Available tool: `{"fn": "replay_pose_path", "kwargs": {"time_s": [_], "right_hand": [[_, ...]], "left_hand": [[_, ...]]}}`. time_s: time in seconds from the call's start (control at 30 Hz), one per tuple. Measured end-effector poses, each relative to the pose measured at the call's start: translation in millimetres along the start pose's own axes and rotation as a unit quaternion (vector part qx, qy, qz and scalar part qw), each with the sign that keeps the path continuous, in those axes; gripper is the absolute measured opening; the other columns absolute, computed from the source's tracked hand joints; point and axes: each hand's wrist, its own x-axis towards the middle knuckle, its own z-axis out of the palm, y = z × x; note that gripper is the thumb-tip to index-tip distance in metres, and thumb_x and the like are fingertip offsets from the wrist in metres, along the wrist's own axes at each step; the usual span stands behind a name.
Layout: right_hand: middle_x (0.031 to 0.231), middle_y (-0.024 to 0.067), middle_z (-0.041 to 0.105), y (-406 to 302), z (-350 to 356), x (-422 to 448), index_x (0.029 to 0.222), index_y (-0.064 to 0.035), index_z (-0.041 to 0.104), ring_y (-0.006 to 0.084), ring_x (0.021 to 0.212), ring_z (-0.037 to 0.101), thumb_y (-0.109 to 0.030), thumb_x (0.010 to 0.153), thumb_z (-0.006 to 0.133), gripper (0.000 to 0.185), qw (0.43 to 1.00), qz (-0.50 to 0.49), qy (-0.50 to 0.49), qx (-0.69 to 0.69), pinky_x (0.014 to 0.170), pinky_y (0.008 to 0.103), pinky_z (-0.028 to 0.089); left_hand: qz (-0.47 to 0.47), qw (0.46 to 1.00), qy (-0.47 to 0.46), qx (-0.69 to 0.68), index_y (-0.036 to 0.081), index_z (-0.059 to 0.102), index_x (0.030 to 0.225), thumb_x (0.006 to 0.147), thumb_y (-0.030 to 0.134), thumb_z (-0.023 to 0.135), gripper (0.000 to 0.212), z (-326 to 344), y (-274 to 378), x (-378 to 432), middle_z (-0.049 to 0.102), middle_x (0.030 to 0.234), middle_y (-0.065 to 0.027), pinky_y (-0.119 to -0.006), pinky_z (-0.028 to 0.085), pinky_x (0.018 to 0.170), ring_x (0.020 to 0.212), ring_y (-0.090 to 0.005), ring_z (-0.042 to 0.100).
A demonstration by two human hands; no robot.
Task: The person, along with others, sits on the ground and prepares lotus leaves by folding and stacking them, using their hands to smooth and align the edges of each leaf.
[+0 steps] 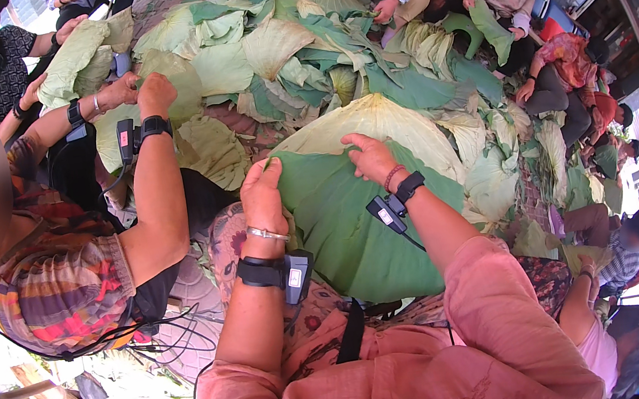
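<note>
A large green lotus leaf (353,225) lies spread over my lap. My left hand (262,192) pinches its upper left edge between thumb and fingers. Over the leaf's upper edge is my right hand (373,159), its index finger stretched out and the other fingers curled; whether these grip the leaf is unclear. Behind the green surface rises a pale, veined lotus leaf surface (385,121). I cannot tell whether both surfaces belong to one folded leaf. Each wrist bears a strapped device, and the left one also has a metal bangle.
A broad heap of lotus leaves (276,54) covers the paving ahead. At my left, a co-worker (73,262) holds up a pale leaf (174,82). More people sit around the heap, several handling leaves. Black cables (162,335) trail over the ground on the left, near wood pieces (49,395).
</note>
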Motion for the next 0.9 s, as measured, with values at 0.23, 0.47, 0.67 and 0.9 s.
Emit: {"fn": "replay_pose_path", "kwargs": {"time_s": [0.23,0.47,0.67,0.9], "right_hand": [[0.069,-0.0011,0.055,5.8,-2.6,12.1,0.098,-0.0122,0.06,0.0081,0.052,0.052,-0.017,0.081,0.058,0.017,0.996,0.042,-0.08,-0.002,0.044,0.0246,0.042],[0.076,0.007,0.059,8.8,-18.8,10.1,0.083,-0.0043,0.063,0.018,0.067,0.059,-0.011,0.074,0.063,0.011,0.995,-0.095,-0.039,-0.007,0.062,0.032,0.048],[0.078,0.0115,0.059,-10.7,-27.0,-11.5,0.079,-0.0046,0.063,0.0276,0.074,0.059,-0.012,0.071,0.066,0.011,0.963,-0.232,0.016,-0.135,0.068,0.0357,0.047],[0.075,0.0095,0.057,-19.5,-27.2,-30.0,0.077,-0.0087,0.064,0.0298,0.072,0.058,-0.014,0.072,0.064,0.007,0.951,-0.25,0.054,-0.175,0.064,0.0384,0.047]], "left_hand": [[0.173,0.971,0.048,0.161,0.003,0.057,0.104,0.082,0.012,0.066,0.025,-2.0,-2.4,5.2,0.06,0.095,-0.0003,-0.022,0.043,0.071,0.082,-0.0094,0.054],[0.488,0.68,-0.089,0.54,0.01,0.058,0.106,0.062,0.003,0.068,0.045,47.9,-2.8,-36.5,0.055,0.108,-0.006,-0.042,0.03,0.093,0.105,-0.0285,0.047],[0.486,0.654,-0.095,0.572,0.011,0.059,0.098,0.059,0.002,0.068,0.042,58.2,-29.4,-4.7,0.056,0.102,-0.0043,-0.041,0.031,0.089,0.099,-0.0247,0.05],[0.487,0.661,-0.1,0.562,0.014,0.059,0.091,0.06,0.005,0.069,0.033,56.1,-41.9,3.8,0.056,0.091,-0.0021,-0.041,0.032,0.085,0.09,-0.0235,0.051]]}}
